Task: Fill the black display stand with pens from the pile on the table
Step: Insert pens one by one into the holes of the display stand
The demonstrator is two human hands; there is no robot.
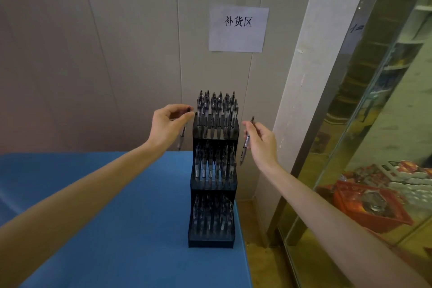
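Two pens in play, one per hand. Left hand (167, 124) at about 10 o'clock of the black display stand (214, 184), fingers curled, pinching a pen (181, 137) by its top end, barrel hanging down just beside the stand's top left corner. Right hand (261, 142) at about 2 o'clock of the stand, fingers curled round a second pen (246, 142), held near upright, close to the stand's right wall but apart from it. Stand sits at the right edge of the blue table (105, 206), three stepped tiers. Top tier shows a crowded row of pens (217, 110) standing upright; middle and bottom tiers also hold pens, too dark to count or to spot free slots. No pile visible on the table in this view. Judgement: filling looks nearly done, these two pens possibly among the last, destined for the top tier. Paper sign (238, 29) on the wall behind; glass case at 3 o'clock.
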